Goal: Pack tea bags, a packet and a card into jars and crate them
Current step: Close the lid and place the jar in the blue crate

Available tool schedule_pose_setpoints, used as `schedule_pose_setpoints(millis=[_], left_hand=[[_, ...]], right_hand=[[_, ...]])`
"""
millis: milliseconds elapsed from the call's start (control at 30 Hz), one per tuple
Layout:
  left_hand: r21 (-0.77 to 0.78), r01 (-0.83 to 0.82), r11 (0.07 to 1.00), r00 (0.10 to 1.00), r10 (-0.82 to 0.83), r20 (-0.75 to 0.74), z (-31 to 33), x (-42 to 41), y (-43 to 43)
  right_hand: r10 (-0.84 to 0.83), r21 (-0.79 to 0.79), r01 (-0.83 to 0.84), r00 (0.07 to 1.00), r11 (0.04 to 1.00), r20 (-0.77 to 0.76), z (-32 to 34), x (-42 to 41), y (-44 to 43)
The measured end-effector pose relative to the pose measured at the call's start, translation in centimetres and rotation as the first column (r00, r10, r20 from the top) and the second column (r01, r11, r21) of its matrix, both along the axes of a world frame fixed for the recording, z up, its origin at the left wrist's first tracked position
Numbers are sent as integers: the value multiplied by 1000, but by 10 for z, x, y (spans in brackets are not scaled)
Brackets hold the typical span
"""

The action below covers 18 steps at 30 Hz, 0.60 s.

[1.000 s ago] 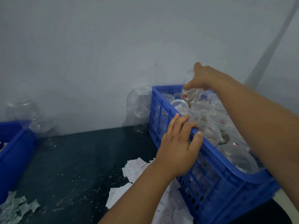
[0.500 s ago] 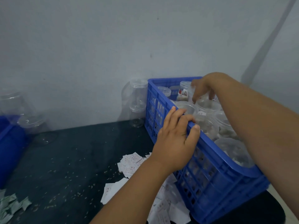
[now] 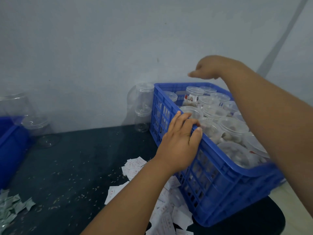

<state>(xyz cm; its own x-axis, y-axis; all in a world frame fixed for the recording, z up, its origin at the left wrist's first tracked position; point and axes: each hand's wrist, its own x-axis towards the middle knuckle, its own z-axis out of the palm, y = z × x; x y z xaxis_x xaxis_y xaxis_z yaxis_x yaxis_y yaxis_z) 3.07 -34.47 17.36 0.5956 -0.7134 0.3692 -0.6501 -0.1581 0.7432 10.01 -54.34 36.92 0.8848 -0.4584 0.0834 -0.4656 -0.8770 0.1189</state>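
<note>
Your left hand (image 3: 179,143) grips the side rim of the blue crate (image 3: 218,156), fingers hooked over it and thumb on the outside. Your right hand (image 3: 211,68) hovers above the crate's far end, blurred, fingers loosely curled and holding nothing. Lidded jars (image 3: 194,97) fill the crate. Loose cards (image 3: 133,167) lie on the dark table (image 3: 76,167) just beside it, and silvery packets (image 3: 11,206) lie far to the left
</note>
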Motion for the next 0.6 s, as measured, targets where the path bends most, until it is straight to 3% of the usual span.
schedule_pose_setpoints(millis=[100, 167, 300, 433, 533, 600], left_hand=[[81, 12, 997, 999, -15, 46, 9, 1, 10], [172, 31, 985, 994, -48, 96, 17, 3, 19], [241, 13, 970, 990, -46, 132, 32, 2, 40], [231, -270, 935, 909, 168, 382, 14, -9, 102], [296, -340, 892, 924, 260, 279, -27, -3, 172], [245, -455, 856, 888, 416, 196, -58, 0, 221]], right_hand=[[173, 141, -203, 965, 969, 197, 23, -25, 44], [314, 151, -370, 901, 917, 298, 26, -50, 84], [506, 166, -583, 790, 795, 347, -5, -102, 160], [622, 174, -763, 617, 623, 482, -72, -141, 213], [595, 221, -857, 487, 465, 640, -136, -149, 246], [527, 364, -835, 545, 413, 652, -183, -144, 264]])
